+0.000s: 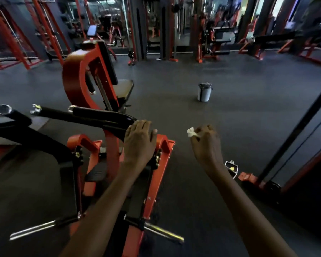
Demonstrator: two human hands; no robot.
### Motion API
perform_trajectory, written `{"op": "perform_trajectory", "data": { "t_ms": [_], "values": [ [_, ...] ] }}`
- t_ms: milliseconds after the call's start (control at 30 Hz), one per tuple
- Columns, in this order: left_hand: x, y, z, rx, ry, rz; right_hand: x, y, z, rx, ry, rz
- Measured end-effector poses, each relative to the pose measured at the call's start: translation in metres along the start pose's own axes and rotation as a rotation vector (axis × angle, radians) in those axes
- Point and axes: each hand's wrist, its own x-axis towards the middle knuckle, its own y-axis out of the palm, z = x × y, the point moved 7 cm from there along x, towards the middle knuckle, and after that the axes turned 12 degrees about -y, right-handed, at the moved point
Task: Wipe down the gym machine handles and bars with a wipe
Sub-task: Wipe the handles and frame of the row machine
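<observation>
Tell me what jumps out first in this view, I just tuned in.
The two forearms reaching in from below: the right hand pinches a crumpled white wipe over bare floor, while the left hand rests open at the end of a black machine bar. Beyond them, a small grey bin stands alone on the dark floor.

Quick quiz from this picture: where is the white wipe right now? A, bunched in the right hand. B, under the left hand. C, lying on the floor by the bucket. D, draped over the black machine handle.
A: the white wipe is bunched in the fingers of the right hand, held in the air away from the machine.
</observation>
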Motion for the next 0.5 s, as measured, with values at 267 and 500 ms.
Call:
{"op": "perform_trajectory", "data": {
  "t_ms": [267, 500],
  "values": [
    [-0.041, 0.087, -0.073, -0.015, -0.011, 0.181, -0.022, -0.010, -0.114, -0.059, 0.102, 0.164],
    [0.016, 0.162, -0.100, -0.003, -0.113, 0.187, 0.052, 0.027, -0.182, -0.015, 0.087, 0.232]
  ]
}}
